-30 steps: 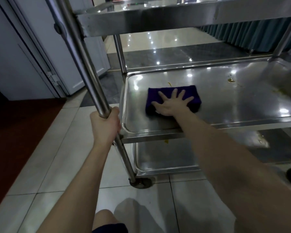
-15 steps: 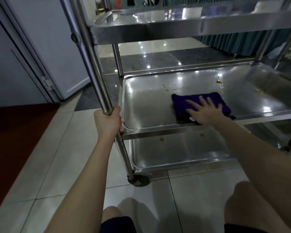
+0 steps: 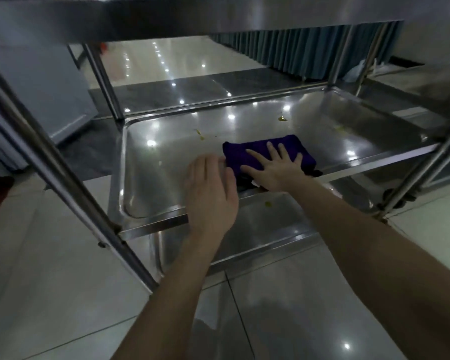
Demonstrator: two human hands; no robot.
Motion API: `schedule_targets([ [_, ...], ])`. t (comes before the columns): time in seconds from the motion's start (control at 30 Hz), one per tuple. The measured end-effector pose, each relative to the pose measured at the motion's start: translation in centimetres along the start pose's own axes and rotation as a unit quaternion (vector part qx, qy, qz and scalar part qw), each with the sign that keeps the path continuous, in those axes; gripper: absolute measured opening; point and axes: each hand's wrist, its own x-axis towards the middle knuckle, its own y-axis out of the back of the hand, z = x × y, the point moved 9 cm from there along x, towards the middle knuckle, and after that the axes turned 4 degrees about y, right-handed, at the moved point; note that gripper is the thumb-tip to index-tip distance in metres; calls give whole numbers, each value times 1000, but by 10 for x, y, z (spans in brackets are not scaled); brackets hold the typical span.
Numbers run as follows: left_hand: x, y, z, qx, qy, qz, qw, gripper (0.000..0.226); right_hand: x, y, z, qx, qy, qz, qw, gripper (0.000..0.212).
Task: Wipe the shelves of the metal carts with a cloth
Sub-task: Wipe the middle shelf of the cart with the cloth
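Left hand (image 3: 211, 193) flat, fingers together; right hand (image 3: 273, 168) flat, fingers spread; arms outstretched.

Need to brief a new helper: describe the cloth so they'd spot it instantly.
Look at the steel cart, then its middle shelf, a shallow tray. Near that shelf's front edge, under the flat right hand, lies the cloth: folded, dark purple, the only soft, matte thing among yellowish spills.

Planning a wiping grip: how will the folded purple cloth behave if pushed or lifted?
Probably floppy: the purple cloth lies folded flat under the right hand, so lifting may unfold it. Likely slides easily across the glossy metal shelf.
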Motion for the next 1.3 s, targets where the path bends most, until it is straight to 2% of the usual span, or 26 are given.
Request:
schedule_targets([
  [0.13, 28, -69, -21, 138, 86, -113, 980, 54, 4, -2, -1, 21, 14, 8, 1000, 86],
  [0.3, 27, -91, -50, 250, 115, -157, 948, 78, 6, 0, 6, 20, 63, 11, 998, 83],
  [0.37, 27, -91, -58, 286, 134, -187, 930, 85, 7, 9, 39, 10, 85, 2, 996, 80],
  [0.43, 26, -89, -58, 299, 144, -202, 921, 87, 11, 23, 103, -17, 92, -19, 995, 76],
  [0.57, 27, -86, -50, 382, 121, -228, 887, 91, 25, 48, 239, -62, 58, -52, 995, 80],
  [0.7, 34, -108, -10, 378, 135, -192, 896, 100, 31, 45, 246, -13, 40, -7, 999, 91],
  [0.8, 52, -170, 54, 282, 149, -174, 932, 94, 31, 43, 232, -5, 62, -5, 998, 102],
  [0.87, 58, -207, 79, 267, 158, -183, 933, 81, 34, 43, 229, -9, 69, -12, 997, 107],
  [0.93, 51, -231, 76, 329, 146, -229, 904, 70, 33, 40, 225, -16, 74, -14, 997, 108],
  [1.0, 43, -238, 62, 396, 133, -275, 866, 66, 34, 33, 224, -14, 86, -7, 996, 103],
  [1.03, 42, -239, 59, 409, 126, -282, 859, 65, 36, 32, 228, -8, 94, -3, 996, 101],
  [1.13, 45, -238, 60, 425, 131, -288, 848, 66, 45, 40, 265, 15, 111, -2, 994, 99],
  [1.2, 45, -237, 60, 429, 132, -280, 849, 64, 55, 49, 311, 19, 93, -13, 995, 106],
  [1.3, 46, -233, 57, 361, 163, -228, 889, 70, 74, 64, 376, 16, 31, -23, 999, 116],
])
